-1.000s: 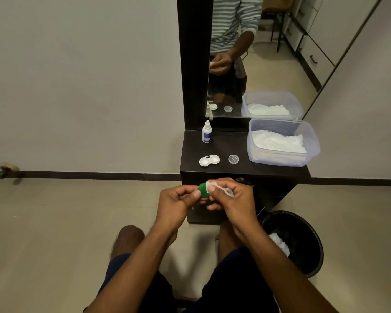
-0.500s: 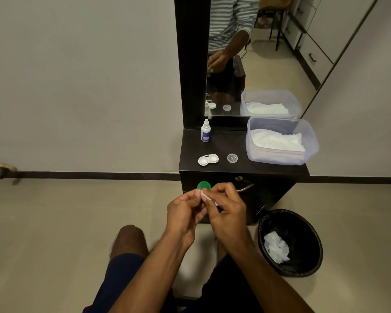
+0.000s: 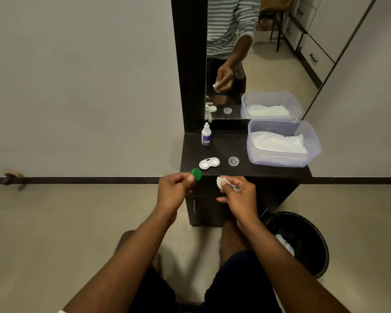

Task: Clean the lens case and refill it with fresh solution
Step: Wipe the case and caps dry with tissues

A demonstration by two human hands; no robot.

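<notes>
Head view: the left hand [image 3: 175, 190] pinches a green lens-case cap [image 3: 196, 174] between thumb and fingertips, cap held on edge just over the front lip of the dark vanity shelf [image 3: 246, 170]. The right hand [image 3: 237, 195] is closed around a crumpled white tissue [image 3: 220, 182]; the two hands are apart, with a clear gap between cap and tissue.

The white lens case [image 3: 209, 163] lies uncapped on the shelf, both wells facing up, long axis running left to right with a slight tilt. It sits just beyond and slightly right of the green cap, so the left hand is the nearer one. A clear cap [image 3: 233, 161] lies beside the case on its right. The solution bottle [image 3: 206, 137] stands upright farther back, near the mirror [image 3: 257, 64].

Clearance: the shelf surface around the case is open in front and to the left, though the case is near the front edge. The clear tub of tissues [image 3: 282, 143] bounds the right side. A black waste bin [image 3: 303, 242] stands on the floor below the right forearm, likely the drop point for the used tissue.
</notes>
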